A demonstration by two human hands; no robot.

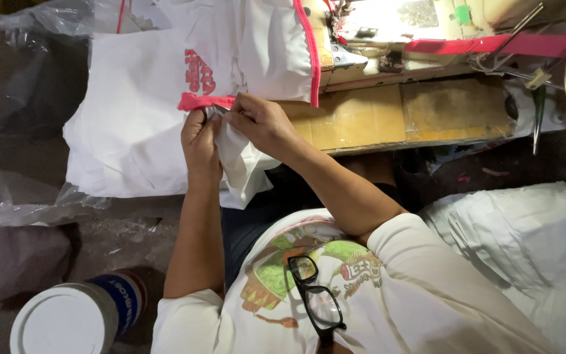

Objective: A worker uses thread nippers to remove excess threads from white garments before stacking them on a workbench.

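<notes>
A white garment [132, 111] with pink trim and a red print lies over the edge of the sewing table and hangs down. My left hand [201, 141] grips the white cloth just below a pink trim end [198, 101]. My right hand [260, 121] pinches the same spot from the right, and a small metal tool shows between the fingers; I cannot tell what kind it is. Both hands touch each other at the trim.
A sewing machine [368, 39] stands on the wooden table [388, 115] at the top right, with a pink strip [492, 44] running across it. A white pile of cloth [525, 229] lies at the right. A white-lidded can [73, 314] and clear plastic sheeting [21, 203] are at the left.
</notes>
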